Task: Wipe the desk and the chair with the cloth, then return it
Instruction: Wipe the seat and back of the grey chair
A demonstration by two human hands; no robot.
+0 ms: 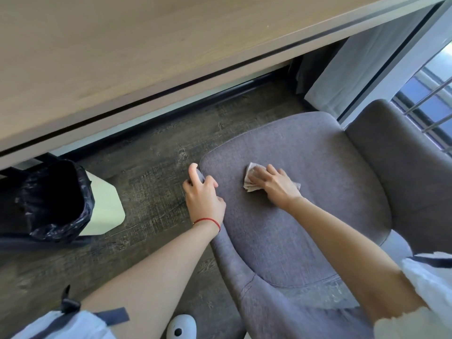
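Note:
A grey fabric chair [305, 228] fills the lower right of the head view, its seat facing me. My right hand [276, 185] presses a small folded pale cloth [252, 178] flat onto the front part of the seat; most of the cloth lies under the fingers. My left hand [204, 195] grips the front left corner of the seat cushion, thumb on top. The light wooden desk [122, 57] spans the top of the view, above the chair.
A white bin [102, 204] with a black liner stands on the dark wood floor to the left, under the desk edge. A window with a railing [430, 104] and a pale curtain [354, 69] lie at the right. A white shoe [182, 327] shows at the bottom.

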